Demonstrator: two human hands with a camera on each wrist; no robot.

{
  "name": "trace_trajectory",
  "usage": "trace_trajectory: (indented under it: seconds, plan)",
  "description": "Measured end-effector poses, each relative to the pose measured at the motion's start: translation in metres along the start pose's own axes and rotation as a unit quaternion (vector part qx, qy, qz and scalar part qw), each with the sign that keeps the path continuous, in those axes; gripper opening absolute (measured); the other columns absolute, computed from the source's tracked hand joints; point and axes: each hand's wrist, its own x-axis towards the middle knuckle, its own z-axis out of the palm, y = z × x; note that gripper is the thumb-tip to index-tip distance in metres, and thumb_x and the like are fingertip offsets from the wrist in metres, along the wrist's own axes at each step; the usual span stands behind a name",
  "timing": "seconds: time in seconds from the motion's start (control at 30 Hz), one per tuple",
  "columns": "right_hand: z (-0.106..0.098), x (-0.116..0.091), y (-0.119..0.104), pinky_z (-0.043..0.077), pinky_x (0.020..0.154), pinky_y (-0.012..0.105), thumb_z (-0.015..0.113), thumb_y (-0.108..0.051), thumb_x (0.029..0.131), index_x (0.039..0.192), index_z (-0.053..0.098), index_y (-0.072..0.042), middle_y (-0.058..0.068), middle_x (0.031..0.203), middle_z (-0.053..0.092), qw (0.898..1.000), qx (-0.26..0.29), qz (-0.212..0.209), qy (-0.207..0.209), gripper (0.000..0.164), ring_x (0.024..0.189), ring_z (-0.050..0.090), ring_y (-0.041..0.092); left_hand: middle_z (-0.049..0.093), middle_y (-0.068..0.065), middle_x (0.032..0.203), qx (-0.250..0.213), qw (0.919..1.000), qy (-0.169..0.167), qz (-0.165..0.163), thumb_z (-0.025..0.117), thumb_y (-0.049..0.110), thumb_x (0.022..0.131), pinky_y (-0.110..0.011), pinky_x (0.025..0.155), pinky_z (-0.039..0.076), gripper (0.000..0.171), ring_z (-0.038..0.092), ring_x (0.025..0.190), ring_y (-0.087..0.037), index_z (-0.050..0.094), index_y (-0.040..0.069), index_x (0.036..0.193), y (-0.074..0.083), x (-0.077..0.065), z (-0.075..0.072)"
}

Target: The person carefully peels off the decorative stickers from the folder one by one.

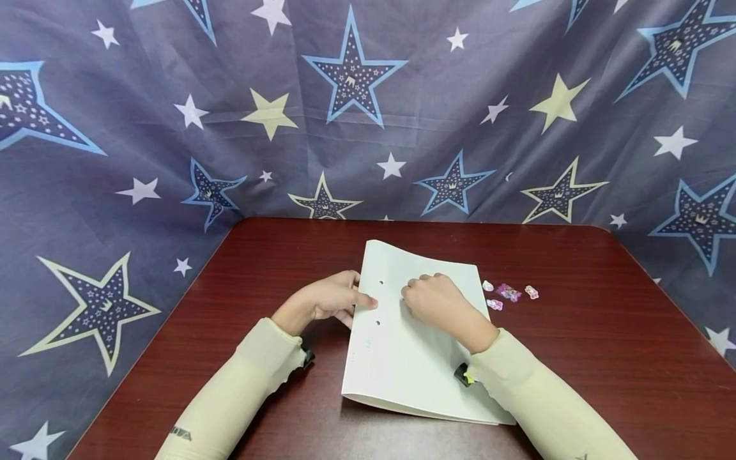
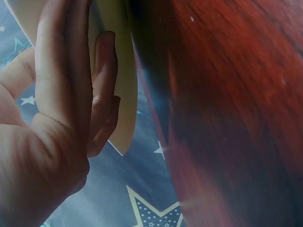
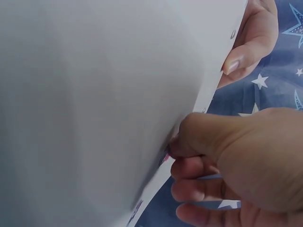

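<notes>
A white paper folder (image 1: 428, 377) with two punched holes near its left edge lies tilted on the table, its layers bowed apart at the near edge. My left hand (image 1: 333, 297) grips the left edge, thumb on top between the holes and fingers underneath. The left wrist view shows those fingers against the cream underside (image 2: 124, 109). Over the folder's upper middle, my right hand (image 1: 437, 303) has curled fingers, its tips down at the surface. In the right wrist view a small pink patch (image 3: 165, 158) shows beside the thumb tip; I cannot tell whether the fingers pinch it.
Several small pink and purple stickers (image 1: 508, 292) lie on the table just right of the folder's upper right edge. The dark red wooden table (image 1: 604, 345) runs back to a grey-blue star-patterned curtain (image 1: 402, 128).
</notes>
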Motion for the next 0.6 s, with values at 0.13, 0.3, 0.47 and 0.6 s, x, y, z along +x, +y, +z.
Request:
trace_trajectory:
  seconds: [0.13,0.3,0.47,0.6]
  plan:
    - [0.004,0.000,0.002,0.055,0.053,0.040,0.071,-0.012,0.089,0.075,0.068,-0.013,0.003,0.072,0.065,1.000,0.015,-0.004,-0.006,0.014,0.068,0.065,0.024,0.072,-0.021,0.104,0.006,1.0000,-0.001,-0.001,0.066,0.004,0.097,-0.047,0.072,0.065,0.036,0.075,0.086,-0.030,0.042,-0.006,0.123,-0.001,0.001,0.000]
    - [0.006,0.002,0.005,0.057,0.058,0.041,0.070,-0.013,0.090,0.078,0.067,-0.012,0.004,0.075,0.066,0.999,0.038,-0.003,-0.031,0.012,0.071,0.066,0.026,0.073,-0.021,0.102,0.012,0.9999,0.001,-0.002,0.065,0.004,0.097,-0.047,0.072,0.065,0.035,0.075,0.084,-0.031,0.043,-0.006,0.122,-0.002,0.001,0.001]
    - [0.004,0.001,0.008,0.057,0.059,0.041,0.070,-0.012,0.089,0.081,0.067,-0.011,0.005,0.076,0.066,0.997,0.059,0.002,-0.049,0.009,0.072,0.065,0.026,0.072,-0.022,0.104,0.011,0.9999,0.007,-0.003,0.066,0.004,0.097,-0.046,0.071,0.065,0.036,0.075,0.084,-0.029,0.041,-0.005,0.122,-0.003,0.002,0.001]
    - [0.001,0.001,0.011,0.057,0.060,0.041,0.071,-0.012,0.088,0.083,0.067,-0.010,0.005,0.077,0.066,0.996,0.072,0.009,-0.058,0.007,0.071,0.065,0.025,0.073,-0.022,0.102,0.015,0.9998,0.009,-0.005,0.066,0.004,0.097,-0.047,0.071,0.065,0.035,0.075,0.083,-0.030,0.042,-0.005,0.121,-0.003,0.002,0.002]
